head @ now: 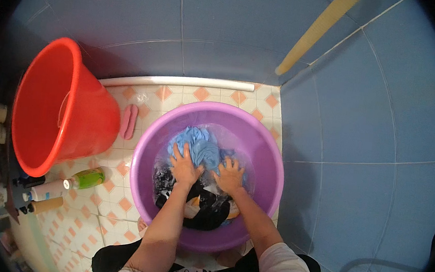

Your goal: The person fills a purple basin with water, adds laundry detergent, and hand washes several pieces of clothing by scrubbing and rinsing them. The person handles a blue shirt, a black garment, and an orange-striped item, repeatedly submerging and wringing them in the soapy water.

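A round purple plastic basin stands on the floor, holding water and wet clothes. My left hand presses down with spread fingers on the near left side of a bunched light-blue garment. Just to its right, my right hand rests with fingers apart at the water surface, by the blue cloth's right end. Neither hand is closed around anything. Closer to my body lie dark clothes with white and yellow-orange patches, partly under my forearms. Suds and water cover part of the pile.
A large red bucket stands on the left, beside a pink brush-like object. Below it are a green bottle and other bottles. A white pipe runs along the blue tiled wall; a yellowish pole leans in the corner.
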`<state>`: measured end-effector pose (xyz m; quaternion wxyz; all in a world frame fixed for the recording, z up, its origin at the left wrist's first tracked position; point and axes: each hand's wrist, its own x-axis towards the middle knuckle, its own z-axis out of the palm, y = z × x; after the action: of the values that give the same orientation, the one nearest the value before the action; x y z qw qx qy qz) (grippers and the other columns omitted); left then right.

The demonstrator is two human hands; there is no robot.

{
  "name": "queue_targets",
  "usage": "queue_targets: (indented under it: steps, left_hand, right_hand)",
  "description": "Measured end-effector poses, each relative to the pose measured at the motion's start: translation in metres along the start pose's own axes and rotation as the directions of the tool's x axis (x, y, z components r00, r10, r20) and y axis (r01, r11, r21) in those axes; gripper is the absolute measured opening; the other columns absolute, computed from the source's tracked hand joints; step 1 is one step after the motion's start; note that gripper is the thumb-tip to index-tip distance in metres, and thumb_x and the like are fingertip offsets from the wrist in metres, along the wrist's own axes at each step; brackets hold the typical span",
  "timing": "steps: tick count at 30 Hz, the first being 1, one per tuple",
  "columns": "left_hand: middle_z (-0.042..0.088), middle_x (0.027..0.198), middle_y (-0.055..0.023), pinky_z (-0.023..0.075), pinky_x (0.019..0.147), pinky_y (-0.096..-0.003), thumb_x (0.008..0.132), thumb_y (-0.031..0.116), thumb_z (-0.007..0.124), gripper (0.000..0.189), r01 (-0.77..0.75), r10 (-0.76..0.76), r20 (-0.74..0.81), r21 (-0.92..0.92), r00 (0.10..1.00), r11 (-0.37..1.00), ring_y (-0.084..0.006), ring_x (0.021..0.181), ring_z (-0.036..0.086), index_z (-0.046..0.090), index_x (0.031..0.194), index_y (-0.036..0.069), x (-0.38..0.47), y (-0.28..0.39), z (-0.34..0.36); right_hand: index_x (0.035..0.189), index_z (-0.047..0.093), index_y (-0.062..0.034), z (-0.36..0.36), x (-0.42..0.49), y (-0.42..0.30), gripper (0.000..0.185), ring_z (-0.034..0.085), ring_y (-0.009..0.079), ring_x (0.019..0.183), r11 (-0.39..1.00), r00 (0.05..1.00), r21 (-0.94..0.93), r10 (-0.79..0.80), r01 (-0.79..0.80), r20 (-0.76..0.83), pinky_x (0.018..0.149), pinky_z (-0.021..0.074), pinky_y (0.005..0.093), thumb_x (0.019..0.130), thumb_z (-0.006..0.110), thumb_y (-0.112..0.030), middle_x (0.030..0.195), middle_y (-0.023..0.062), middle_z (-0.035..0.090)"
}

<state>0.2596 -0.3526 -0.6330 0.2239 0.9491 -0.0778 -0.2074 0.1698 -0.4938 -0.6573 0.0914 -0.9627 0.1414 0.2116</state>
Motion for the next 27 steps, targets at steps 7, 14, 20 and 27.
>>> queue_targets:
  steps: [7,14,20,27]
  left_hand:
    - [0.035,0.126,-0.0254,0.0411,0.092,-0.0441,0.058,0.024,0.08,0.099,0.116,-0.111,0.305,0.0,0.946,0.993,-0.0418,0.11,0.044,0.023,0.137,0.011,-0.029,-0.021,-0.006]
    - [0.059,0.097,-0.0069,0.0395,0.087,-0.0292,0.068,0.022,0.07,0.039,0.421,-0.084,0.435,-0.776,0.896,0.469,-0.0192,0.098,0.053,0.059,0.101,0.004,0.002,-0.069,-0.024]
    - [0.018,0.146,-0.0108,0.0363,0.087,-0.0584,0.069,0.079,0.048,0.096,0.542,0.02,0.553,-0.823,0.833,0.173,-0.0347,0.127,0.028,0.025,0.141,0.02,0.012,-0.02,-0.073]
    - [0.058,0.108,-0.0093,0.046,0.087,-0.0343,0.087,0.055,0.047,0.056,0.385,0.454,0.222,-0.87,0.863,-0.308,-0.0204,0.097,0.054,0.055,0.11,0.004,0.024,-0.064,-0.03]
  right_hand:
    - [0.133,0.038,-0.0078,-0.002,-0.032,-0.013,0.066,0.033,0.0391,0.121,0.981,0.972,0.078,0.166,-0.18,0.166,0.092,0.0334,0.0557,0.082,0.055,-0.047,0.134,0.0184,0.034]
    - [0.134,0.038,-0.0164,0.005,0.003,0.04,0.069,0.033,0.0418,0.122,0.775,0.92,0.593,0.367,-0.219,-0.14,0.097,0.0314,0.0521,0.075,0.064,-0.042,0.137,0.0171,0.033]
    - [0.088,0.064,-0.0118,-0.022,0.019,-0.054,0.031,0.055,0.0296,0.094,0.527,0.899,0.783,0.079,0.329,-0.43,0.082,0.0436,0.0346,0.062,0.057,0.004,0.094,0.0121,0.056]
    - [0.068,0.059,-0.0113,-0.098,-0.04,-0.154,0.009,0.058,0.0268,0.07,0.486,0.62,0.488,-0.153,0.725,-0.769,0.064,0.0469,0.0385,0.066,0.062,-0.02,0.074,0.0053,0.056]
